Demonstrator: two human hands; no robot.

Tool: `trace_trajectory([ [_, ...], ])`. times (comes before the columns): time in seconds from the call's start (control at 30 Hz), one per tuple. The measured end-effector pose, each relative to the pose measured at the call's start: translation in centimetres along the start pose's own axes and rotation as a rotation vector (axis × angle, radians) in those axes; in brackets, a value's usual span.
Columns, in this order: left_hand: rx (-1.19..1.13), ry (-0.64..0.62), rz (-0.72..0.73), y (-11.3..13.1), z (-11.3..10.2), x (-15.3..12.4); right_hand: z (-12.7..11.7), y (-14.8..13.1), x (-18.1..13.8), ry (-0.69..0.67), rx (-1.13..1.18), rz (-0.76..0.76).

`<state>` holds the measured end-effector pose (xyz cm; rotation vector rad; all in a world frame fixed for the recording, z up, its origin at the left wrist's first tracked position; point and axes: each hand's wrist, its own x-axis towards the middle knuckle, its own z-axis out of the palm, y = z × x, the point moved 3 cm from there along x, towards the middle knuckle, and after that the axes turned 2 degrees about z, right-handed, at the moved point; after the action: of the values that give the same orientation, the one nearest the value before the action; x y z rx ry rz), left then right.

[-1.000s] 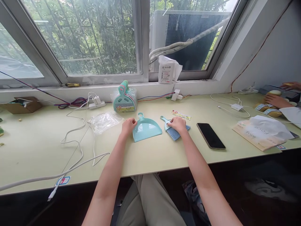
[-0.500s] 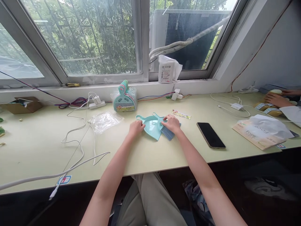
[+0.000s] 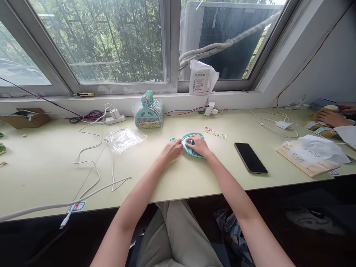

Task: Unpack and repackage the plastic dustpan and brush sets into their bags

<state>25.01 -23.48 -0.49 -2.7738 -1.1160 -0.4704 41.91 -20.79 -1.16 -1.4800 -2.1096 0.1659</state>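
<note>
A light teal dustpan [image 3: 198,135] lies on the table in front of me, its handle end pointing left. The small brush [image 3: 198,149] with blue-grey bristles now sits over the pan, lined up with it. My left hand [image 3: 172,149] is closed, fingers pinched at the dustpan's handle side. My right hand [image 3: 198,144] grips the brush head from the right, its thumb and fingers bent over the brush. Parts of both tools are hidden under my fingers. Just behind lies a printed label strip [image 3: 216,133].
A stack of dustpan-and-brush sets [image 3: 148,113] in plastic stands at the back, by a crumpled clear bag [image 3: 125,140]. A phone [image 3: 250,158] and a tissue pack [image 3: 308,155] lie to the right. White cables [image 3: 96,174] cross the left side. Another person's hand [image 3: 330,116] is at far right.
The brush, previously beside the dustpan and overlapping its right edge, is now on top of the pan. The dustpan has turned so its handle points left. Both hands have come closer together.
</note>
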Motion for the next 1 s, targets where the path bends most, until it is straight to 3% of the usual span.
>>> trace_trajectory([
  [0.17, 0.068, 0.107, -0.039, -2.3, -1.0, -0.5, -0.1, 0.0, 0.0, -0.028, 0.063, -0.037],
  [0.3, 0.063, 0.075, -0.046, -3.3, -0.5, -0.8, 0.0, -0.1, -0.1, -0.036, 0.08, -0.049],
  [0.6, 0.128, 0.062, 0.04, -3.0, 0.1, -0.8, 0.5, 0.7, 0.3, -0.034, 0.137, -0.05],
  [1.0, 0.148, -0.009, -0.026, -2.7, 0.2, -0.6, 0.6, 1.0, 0.5, -0.027, 0.149, -0.071],
])
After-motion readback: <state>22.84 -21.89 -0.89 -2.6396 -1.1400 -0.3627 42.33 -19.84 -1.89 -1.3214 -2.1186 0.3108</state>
